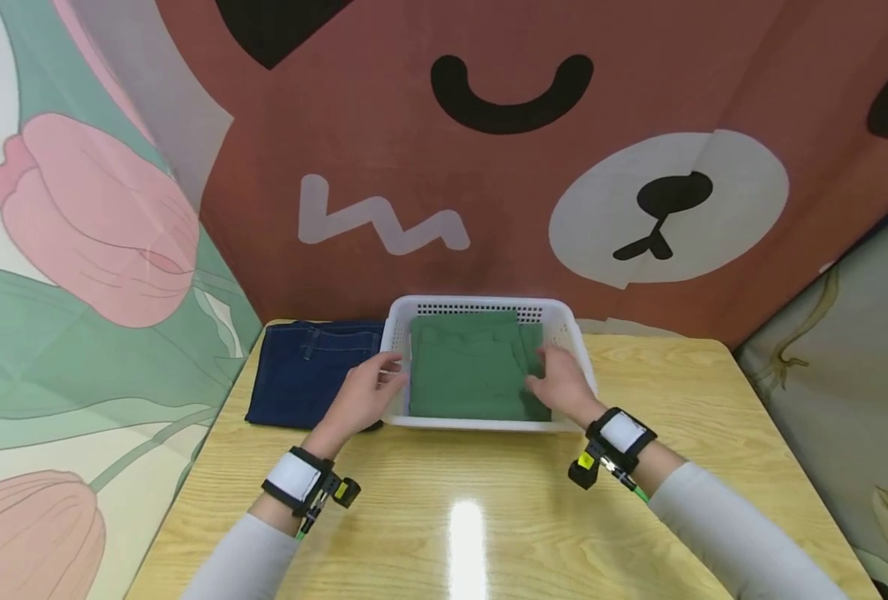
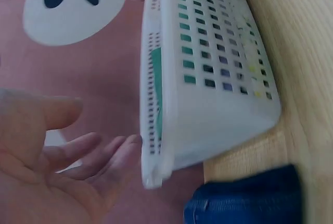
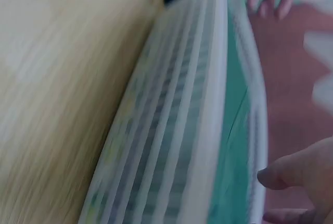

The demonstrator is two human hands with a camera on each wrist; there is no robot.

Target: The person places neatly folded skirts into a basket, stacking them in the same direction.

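A white plastic basket (image 1: 481, 425) with perforated walls stands at the back of the table, and folded green cloth (image 1: 466, 367) lies in it. By the basket's left rim is my left hand (image 1: 369, 387), its fingers loosely bent and holding nothing. In the left wrist view that hand (image 2: 62, 166) is beside the basket's end. My right hand (image 1: 564, 383) hangs over the right end of the basket, fingers pointing inward at the cloth's edge; I cannot tell whether they touch it. The right wrist view is blurred and shows only part of this hand (image 3: 296, 177).
Folded dark blue jeans (image 1: 301, 375) lie left of the basket, partly behind my left hand. The wooden table (image 1: 384, 517) extends in front and to the right. A printed bear curtain (image 1: 504, 208) hangs right behind the basket, with a flowered cloth (image 1: 99, 225) at the left.
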